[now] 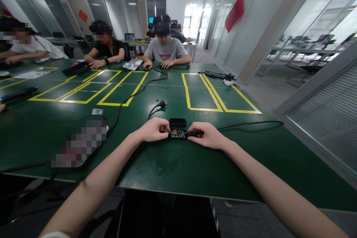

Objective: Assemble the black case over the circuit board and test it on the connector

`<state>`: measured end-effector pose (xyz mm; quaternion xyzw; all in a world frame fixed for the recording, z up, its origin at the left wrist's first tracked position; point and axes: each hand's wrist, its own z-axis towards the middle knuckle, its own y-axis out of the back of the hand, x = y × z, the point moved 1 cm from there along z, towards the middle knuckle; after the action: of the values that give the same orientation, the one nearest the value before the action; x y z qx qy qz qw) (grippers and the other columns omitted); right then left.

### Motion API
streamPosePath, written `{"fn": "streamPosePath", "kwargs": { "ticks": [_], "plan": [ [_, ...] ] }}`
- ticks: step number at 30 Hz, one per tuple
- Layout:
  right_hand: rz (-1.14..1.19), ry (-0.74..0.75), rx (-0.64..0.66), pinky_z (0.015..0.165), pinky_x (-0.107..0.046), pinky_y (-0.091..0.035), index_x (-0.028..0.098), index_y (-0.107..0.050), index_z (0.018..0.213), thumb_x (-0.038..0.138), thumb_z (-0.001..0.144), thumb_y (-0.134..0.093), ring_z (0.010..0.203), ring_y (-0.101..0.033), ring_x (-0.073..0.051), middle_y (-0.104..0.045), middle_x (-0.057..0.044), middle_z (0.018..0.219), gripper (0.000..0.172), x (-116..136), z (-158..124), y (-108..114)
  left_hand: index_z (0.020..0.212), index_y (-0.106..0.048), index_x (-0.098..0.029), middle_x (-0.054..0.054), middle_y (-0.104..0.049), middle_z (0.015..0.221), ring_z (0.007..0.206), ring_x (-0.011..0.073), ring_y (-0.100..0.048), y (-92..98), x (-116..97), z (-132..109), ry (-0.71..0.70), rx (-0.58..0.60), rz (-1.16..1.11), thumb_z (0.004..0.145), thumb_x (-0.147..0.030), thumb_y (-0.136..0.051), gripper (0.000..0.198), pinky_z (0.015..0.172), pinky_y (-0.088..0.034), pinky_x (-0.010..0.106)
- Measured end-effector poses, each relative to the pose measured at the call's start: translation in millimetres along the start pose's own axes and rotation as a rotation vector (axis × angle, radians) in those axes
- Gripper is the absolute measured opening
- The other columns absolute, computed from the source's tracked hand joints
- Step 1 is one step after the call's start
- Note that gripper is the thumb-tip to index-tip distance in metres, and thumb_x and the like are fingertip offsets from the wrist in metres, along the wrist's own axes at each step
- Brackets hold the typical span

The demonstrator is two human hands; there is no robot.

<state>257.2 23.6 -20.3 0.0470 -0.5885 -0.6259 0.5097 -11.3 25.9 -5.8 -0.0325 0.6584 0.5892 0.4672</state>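
On the green table (156, 163), a small circuit board (177, 134) with ring-shaped coils and blue wires lies between my hands, apparently in a dark shell. My left hand (155, 129) pinches at the board's left end, fingers closed; what is between the fingertips is hidden. At the other end, my right hand (205, 135) is closed around the black power cable (251, 123) where it meets the board. Just behind the board sits an empty black cover (177, 122). A black mains plug (161, 104) on a short lead lies beyond my left hand.
Left of my forearm rests a blurred, light-edged object (83, 145) beside a long black cable (118, 109). Yellow tape outlines (205, 109) mark the table's far half. A black folded tool or stand (219, 76) lies far right. Several people sit across the table.
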Motion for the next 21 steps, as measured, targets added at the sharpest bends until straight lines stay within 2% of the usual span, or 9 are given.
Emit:
{"fn": "streamPosePath", "kwargs": {
  "ticks": [3,10,17,21],
  "plan": [
    [-0.043,0.063,0.014,0.068,-0.029,-0.049,0.021,-0.069,0.088,0.027,0.088,-0.067,0.075,-0.065,-0.018,-0.071,-0.005,0.087,0.006,-0.2,-0.6,0.1,0.068,-0.065,-0.016,-0.001,-0.059,0.067,0.062,0.0116,-0.051,1.9,-0.2,-0.6,-0.036,0.015,0.008,0.073,-0.02,-0.061,0.007,0.059,-0.037,0.021],
    [-0.168,0.195,0.011,0.079,-0.035,-0.052,0.022,-0.07,0.085,0.021,0.096,-0.058,0.091,-0.065,-0.023,-0.072,-0.008,0.098,0.015,2.7,0.3,0.0,0.069,-0.063,-0.017,0.001,-0.063,0.075,0.066,0.0129,-0.054,1.9,-5.4,-1.0,-0.105,0.012,0.199,0.079,-0.018,-0.058,0.011,0.064,-0.037,0.023],
    [-0.143,0.152,-0.015,0.08,-0.036,-0.053,0.023,-0.072,0.088,0.021,0.096,-0.055,0.09,-0.065,-0.023,-0.073,-0.008,0.094,0.019,3.7,0.8,-2.2,0.069,-0.065,-0.018,0.002,-0.063,0.076,0.067,0.0146,-0.056,-2.7,-10.2,-2.3,-0.139,-0.071,0.314,0.076,-0.016,-0.059,0.01,0.064,-0.038,0.025],
    [-0.051,0.065,-0.184,0.081,-0.037,-0.054,0.023,-0.073,0.086,0.022,0.094,-0.056,0.086,-0.067,-0.022,-0.072,-0.007,0.09,0.019,-3.3,2.0,-5.3,0.077,-0.07,-0.019,0.002,-0.067,0.079,0.073,0.0162,-0.061,-4.5,-9.4,-1.8,-0.092,-0.199,0.299,0.08,-0.019,-0.06,0.01,0.068,-0.044,0.026]
  ]
}}
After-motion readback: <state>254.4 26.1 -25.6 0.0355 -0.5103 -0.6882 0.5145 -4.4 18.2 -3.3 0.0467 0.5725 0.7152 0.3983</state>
